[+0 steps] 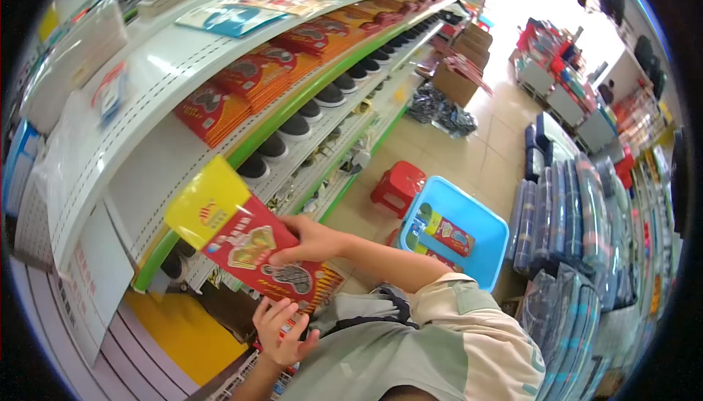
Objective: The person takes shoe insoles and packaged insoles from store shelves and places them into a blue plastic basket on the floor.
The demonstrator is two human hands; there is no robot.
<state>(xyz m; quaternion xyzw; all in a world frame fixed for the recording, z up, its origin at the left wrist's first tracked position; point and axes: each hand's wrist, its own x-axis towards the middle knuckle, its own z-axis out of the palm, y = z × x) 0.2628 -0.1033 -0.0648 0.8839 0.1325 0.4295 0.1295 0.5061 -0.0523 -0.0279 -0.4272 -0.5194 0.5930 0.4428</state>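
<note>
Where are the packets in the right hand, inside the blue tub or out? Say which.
Out: the right hand grips the red packets beside the shelf, apart from the blue tub, which holds other packets.

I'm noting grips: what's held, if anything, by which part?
The right hand holds a stack of red insole packets by one long side, thumb on the front. Whether the left hand grips it cannot be told.

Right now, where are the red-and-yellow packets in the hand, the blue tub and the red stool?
Red-and-yellow packets point(251, 247): head view, top packet's printed front.
Blue tub point(464, 209): head view, bare inner wall.
Red stool point(398, 186): head view, middle of its visible part.
</note>
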